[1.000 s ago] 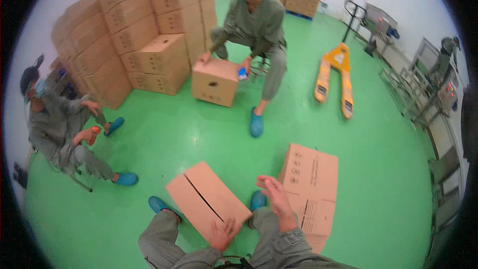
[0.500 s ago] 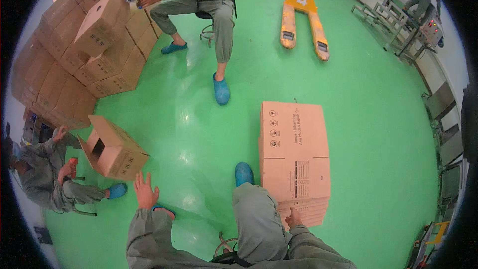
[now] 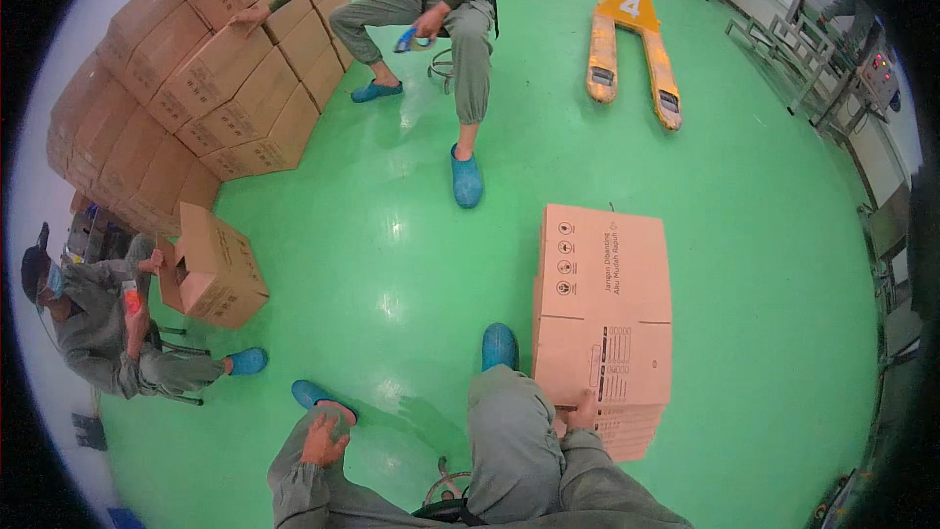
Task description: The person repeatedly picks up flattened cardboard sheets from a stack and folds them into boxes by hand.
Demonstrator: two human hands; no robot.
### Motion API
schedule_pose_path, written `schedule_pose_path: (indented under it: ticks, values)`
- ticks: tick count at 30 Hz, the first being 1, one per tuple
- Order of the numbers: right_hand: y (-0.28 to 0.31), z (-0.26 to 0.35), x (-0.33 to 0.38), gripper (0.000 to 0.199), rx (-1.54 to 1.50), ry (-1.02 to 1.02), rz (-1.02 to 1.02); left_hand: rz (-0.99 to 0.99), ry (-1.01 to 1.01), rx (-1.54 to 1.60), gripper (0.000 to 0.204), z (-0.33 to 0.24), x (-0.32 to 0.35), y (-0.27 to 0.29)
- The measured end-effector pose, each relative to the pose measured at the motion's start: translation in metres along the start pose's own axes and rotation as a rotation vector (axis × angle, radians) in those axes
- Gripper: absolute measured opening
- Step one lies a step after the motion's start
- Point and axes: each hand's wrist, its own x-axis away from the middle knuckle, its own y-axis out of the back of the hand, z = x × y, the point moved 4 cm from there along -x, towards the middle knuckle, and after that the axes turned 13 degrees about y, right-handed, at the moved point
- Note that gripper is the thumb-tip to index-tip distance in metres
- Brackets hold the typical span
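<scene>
My left hand (image 3: 323, 441) rests on my left knee with its fingers apart, holding nothing. To the right, a stack of flattened cardboard cartons (image 3: 612, 279) lies on the floor beside my right leg. My right hand (image 3: 582, 411) is at the near part of the top carton, thumb over its edge and the other fingers partly hidden, so it appears to pinch that edge. An opened carton (image 3: 230, 274) stands at the left in front of a seated co-worker, whose hand touches its flap. That co-worker holds a red-and-white object (image 3: 132, 299), perhaps a tape dispenser.
Closed cartons (image 3: 255, 98) are piled at the far left. Another seated co-worker (image 3: 426, 0) keeps one hand on the pile and a blue tape dispenser (image 3: 416, 37) in the other. A yellow pallet truck (image 3: 632, 15) stands far right; metal racks (image 3: 783, 49) line the right wall.
My left hand has drawn back from near the opened carton to my knee. That carton is now closer to the left co-worker. The far co-worker's carton has settled onto the pile.
</scene>
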Motion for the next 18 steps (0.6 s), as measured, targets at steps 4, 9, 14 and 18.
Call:
schedule_pose_path:
  ticks: [4,9,14,18]
  values:
    - [-0.027,0.035,0.025,0.064,-0.107,0.096,0.127,-0.059,-0.098,0.052,0.064,-0.006,-0.001,0.002]
    - [-0.063,0.103,0.045,0.053,0.067,0.286,0.146,-0.058,-0.190,0.124,0.058,0.004,-0.006,-0.002]
    - [-0.035,0.134,0.091,0.059,0.044,0.376,0.337,-0.149,-0.117,0.181,0.057,0.020,-0.020,-0.024]
    - [0.021,0.135,0.113,0.055,0.136,0.532,0.260,-0.133,-0.247,0.183,0.060,0.018,-0.024,-0.043]
